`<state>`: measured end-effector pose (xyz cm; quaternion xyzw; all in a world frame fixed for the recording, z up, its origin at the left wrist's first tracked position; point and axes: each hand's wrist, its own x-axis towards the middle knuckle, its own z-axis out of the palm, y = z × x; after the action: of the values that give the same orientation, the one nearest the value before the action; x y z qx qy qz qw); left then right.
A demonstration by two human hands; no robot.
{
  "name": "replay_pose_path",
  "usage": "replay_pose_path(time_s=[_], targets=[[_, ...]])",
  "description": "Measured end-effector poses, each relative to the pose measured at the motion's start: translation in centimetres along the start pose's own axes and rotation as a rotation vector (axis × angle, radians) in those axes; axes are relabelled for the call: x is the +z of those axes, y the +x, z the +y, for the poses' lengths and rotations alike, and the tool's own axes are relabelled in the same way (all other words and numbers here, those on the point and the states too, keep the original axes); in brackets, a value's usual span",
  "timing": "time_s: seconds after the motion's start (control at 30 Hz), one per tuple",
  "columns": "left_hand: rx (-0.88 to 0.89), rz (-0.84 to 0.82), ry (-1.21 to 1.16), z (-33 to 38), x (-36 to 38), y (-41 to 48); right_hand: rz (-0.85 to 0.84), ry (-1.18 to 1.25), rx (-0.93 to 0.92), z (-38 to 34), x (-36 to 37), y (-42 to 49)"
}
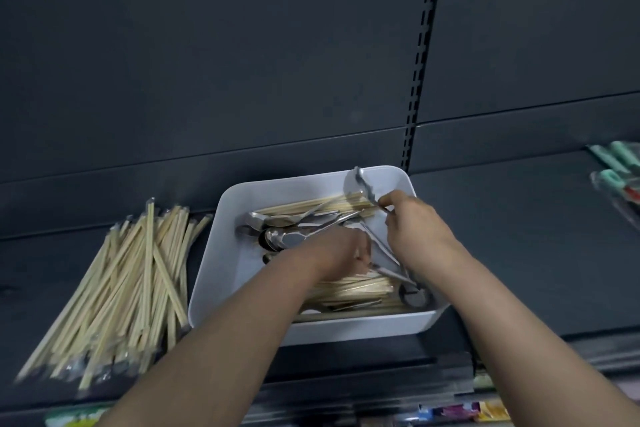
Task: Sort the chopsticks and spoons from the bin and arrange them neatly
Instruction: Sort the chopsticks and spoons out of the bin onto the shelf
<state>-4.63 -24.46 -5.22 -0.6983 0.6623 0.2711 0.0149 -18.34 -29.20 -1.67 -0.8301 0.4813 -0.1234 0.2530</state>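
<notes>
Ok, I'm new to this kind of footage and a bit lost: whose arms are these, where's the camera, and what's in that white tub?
No machine here: a person wears one camera on the head, looking down at their own bare arms. On the dark shelf sits a white plastic bin holding wrapped wooden chopsticks and steel spoons. A pile of wrapped chopsticks lies left of it. The right hand pinches a shiny metal spoon by its handle; the left hand reaches into the bin, its hold unclear.

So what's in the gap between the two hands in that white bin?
Thin metal spoon handles cross the gap between the left hand and the right hand, inside the white bin, as the head view shows.
</notes>
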Motion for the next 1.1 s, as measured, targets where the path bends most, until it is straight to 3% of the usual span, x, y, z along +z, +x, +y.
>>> replay_pose_path(time_s=[0.2, 0.4, 0.63, 0.77, 0.9, 1.1], targets=[[-0.189, 0.116, 0.133, -4.5, -1.1, -2.5, -0.120, -0.121, 0.074, -0.4, 1.9, 1.7], [-0.316, 0.246, 0.060, -6.7, -1.8, -4.1, -0.268, -0.297, 0.159, -0.4, 3.4, 2.5], [-0.245, 0.238, 0.047, -5.2, -1.4, -4.0, -0.352, -0.448, 0.125, -0.6, 4.2, 1.8], [-0.218, 0.203, 0.046, -4.1, -1.5, -3.7, -0.408, -0.412, 0.148, -0.5, 4.1, 1.5], [-0.274, 0.189, 0.064, -4.5, -1.7, -3.7, -0.295, -0.189, 0.213, -0.1, 3.9, 1.7], [-0.336, 0.213, 0.045, -5.3, -2.3, -4.0, -0.064, 0.073, 0.156, 0.1, 2.1, 0.1]])
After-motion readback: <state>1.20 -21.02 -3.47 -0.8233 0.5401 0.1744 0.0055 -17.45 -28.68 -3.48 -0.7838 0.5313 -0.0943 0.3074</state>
